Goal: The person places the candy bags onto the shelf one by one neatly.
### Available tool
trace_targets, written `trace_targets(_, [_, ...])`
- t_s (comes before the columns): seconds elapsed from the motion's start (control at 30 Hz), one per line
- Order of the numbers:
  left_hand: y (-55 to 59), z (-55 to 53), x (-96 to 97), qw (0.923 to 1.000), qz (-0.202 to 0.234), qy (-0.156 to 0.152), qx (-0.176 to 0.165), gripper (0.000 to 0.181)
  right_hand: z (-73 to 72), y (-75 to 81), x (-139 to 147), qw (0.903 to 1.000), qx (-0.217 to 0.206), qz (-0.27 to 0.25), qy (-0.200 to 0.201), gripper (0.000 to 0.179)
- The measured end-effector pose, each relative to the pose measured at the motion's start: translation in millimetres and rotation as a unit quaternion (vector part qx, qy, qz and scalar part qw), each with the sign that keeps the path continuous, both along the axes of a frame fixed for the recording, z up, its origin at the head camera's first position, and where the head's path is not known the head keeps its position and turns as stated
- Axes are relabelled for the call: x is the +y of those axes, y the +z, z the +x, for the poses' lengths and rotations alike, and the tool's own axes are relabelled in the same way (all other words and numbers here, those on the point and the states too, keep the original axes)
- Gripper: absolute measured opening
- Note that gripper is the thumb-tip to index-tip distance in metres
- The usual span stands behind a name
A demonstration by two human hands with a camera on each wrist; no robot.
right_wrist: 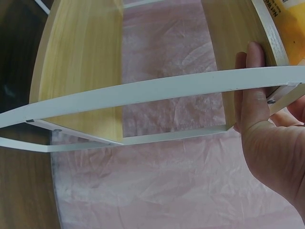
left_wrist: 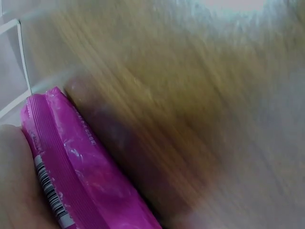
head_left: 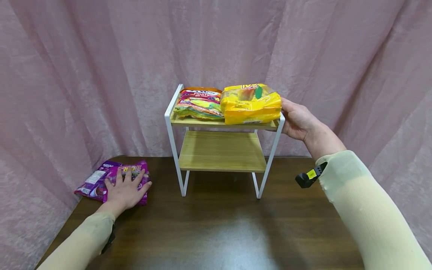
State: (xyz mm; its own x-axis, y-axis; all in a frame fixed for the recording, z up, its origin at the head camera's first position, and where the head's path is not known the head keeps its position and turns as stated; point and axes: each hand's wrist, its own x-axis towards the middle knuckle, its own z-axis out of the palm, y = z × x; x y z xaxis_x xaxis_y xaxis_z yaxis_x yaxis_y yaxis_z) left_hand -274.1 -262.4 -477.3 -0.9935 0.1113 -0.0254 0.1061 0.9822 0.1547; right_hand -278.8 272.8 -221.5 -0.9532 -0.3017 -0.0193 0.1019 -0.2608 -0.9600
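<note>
My left hand (head_left: pixel 125 192) lies with fingers spread on a magenta snack bag (head_left: pixel 143 166), which overlaps a darker purple bag (head_left: pixel 94 179) at the table's far left. In the left wrist view the magenta bag (left_wrist: pixel 90 157) shows its barcode beside the hand. My right hand (head_left: pixel 298 119) grips the right end of the two-tier shelf rack's top board, thumb (right_wrist: pixel 255 90) under it. On that top tier a yellow bag (head_left: pixel 252 108) with a mango picture sits at the right, close to my fingers. Beside it lies a multicoloured fruit candy bag (head_left: pixel 200 103).
The rack has a white metal frame (head_left: pixel 173 150) and a bare wooden lower shelf (head_left: pixel 222 150). It stands toward the back of a dark brown wooden table (head_left: pixel 216 225). Pink curtains (head_left: pixel 222 45) hang behind and along both sides.
</note>
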Motion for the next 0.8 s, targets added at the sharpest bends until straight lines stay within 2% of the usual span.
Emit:
trace_targets(0.33, [-4.6, 6.8, 11.3, 0.9999, 0.011, -0.003, -0.006, 0.088, -1.9, -1.1, -1, 1.0000, 0.005, -0.002, 0.006, 0.050])
trace_targets(0.57, [-3.7, 10.0, 19.8, 0.9997, 0.016, -0.017, 0.007, 0.084, -1.8, -1.9, 0, 0.9997, 0.009, -0.017, 0.017, 0.047])
trace_targets(0.8, [-5.4, 9.3, 29.9, 0.9996, 0.021, -0.012, 0.015, 0.084, -2.2, -1.7, 0, 0.9996, 0.011, -0.018, 0.021, 0.049])
